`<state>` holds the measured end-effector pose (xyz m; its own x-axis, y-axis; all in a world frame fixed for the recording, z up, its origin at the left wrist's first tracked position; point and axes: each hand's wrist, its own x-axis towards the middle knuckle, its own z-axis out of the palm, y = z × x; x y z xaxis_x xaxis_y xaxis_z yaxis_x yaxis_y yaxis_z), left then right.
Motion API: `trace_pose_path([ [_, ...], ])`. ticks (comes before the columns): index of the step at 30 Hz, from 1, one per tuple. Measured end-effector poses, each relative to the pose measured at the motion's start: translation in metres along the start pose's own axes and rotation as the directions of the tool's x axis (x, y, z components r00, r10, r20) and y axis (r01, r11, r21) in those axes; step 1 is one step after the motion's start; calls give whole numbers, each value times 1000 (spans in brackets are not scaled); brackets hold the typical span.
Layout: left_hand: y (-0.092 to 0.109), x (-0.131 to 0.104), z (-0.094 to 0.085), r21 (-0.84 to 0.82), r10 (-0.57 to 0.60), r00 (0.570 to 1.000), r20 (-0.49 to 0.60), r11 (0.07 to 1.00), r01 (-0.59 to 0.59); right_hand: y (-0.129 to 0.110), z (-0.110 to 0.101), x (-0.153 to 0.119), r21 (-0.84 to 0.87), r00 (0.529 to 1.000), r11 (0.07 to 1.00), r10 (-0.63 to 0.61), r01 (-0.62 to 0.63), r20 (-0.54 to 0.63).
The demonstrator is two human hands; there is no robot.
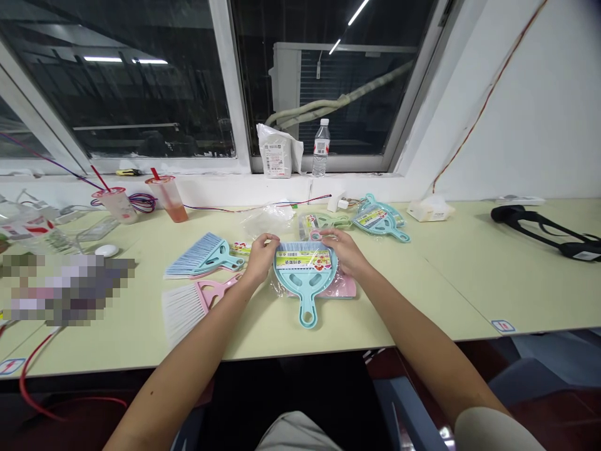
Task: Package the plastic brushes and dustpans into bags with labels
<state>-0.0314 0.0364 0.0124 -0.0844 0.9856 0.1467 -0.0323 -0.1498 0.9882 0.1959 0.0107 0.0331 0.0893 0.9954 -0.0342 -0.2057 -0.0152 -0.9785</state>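
A light blue dustpan and brush set, with a yellow printed label and clear plastic film, is held over the table, its ringed handle toward me. My left hand pinches its upper left corner. At the upper right corner my right hand grips it too. Beneath it lies a pink piece with clear film. Left of my left hand are a blue brush and a pink brush with white bristles. Another blue wrapped set and a green one lie farther back.
Two drink cups with red straws stand at the back left. A water bottle and a white package are on the sill. A tissue pack and a black strapped device lie right on the table.
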Motion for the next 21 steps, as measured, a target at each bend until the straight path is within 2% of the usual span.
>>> trace_pose_path([
  [6, 6, -7, 0, -1, 6, 989, 147, 1000, -6, 0, 0, 0, -8, 999, 1000, -22, 21, -34],
  [10, 5, -5, 1, 28, -4, 996, 85, 1000, 1, -1, 1, -2, -10, 1000, 1000, -13, 13, -20],
  [13, 4, -4, 2, -12, 15, 999, 41, 1000, -14, -3, 2, -5, 8, 1000, 1000, -31, 31, 6],
  [17, 9, -7, 2, -112, -10, 995, 96, 994, 20, -7, 0, -7, 57, 997, 997, -54, 51, 51],
  [21, 8, -6, 2, -170, 1, 992, 127, 985, 21, -9, -3, -3, 115, 997, 993, -1, -8, 74],
])
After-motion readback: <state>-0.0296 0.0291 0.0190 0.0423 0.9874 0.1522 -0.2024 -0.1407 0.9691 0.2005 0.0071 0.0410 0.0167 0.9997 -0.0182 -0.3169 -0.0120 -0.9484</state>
